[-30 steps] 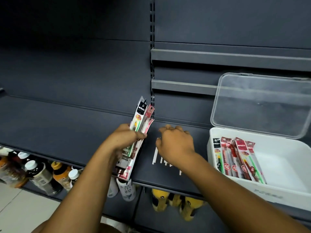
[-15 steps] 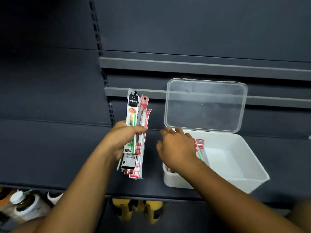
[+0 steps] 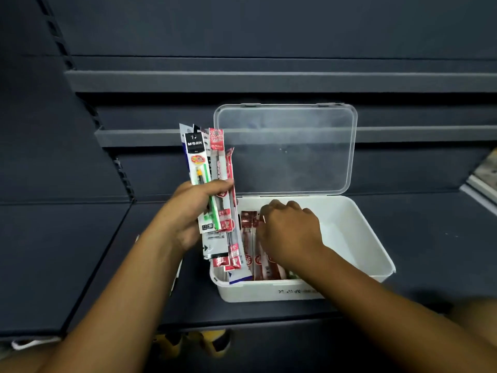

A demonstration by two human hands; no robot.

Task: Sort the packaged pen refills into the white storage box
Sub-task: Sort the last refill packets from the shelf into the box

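My left hand grips a bundle of packaged pen refills upright, just left of the white storage box; black, green and red packs fan out above my thumb. The box stands on the dark shelf with its clear lid raised at the back. Several red refill packs lie along the box's left side. My right hand reaches into the box, knuckles up and fingers curled down onto those packs. Its fingertips are hidden, so I cannot tell whether it holds a pack.
The dark shelf stretches left and right of the box. Grey rails run along the back panel. Yellow items show below the shelf's front edge. A light-coloured object sits at the far right edge.
My view has swung right, bringing the box to the centre. My right hand moved from the shelf surface into the box. My left hand carried the bundle rightward next to the box.
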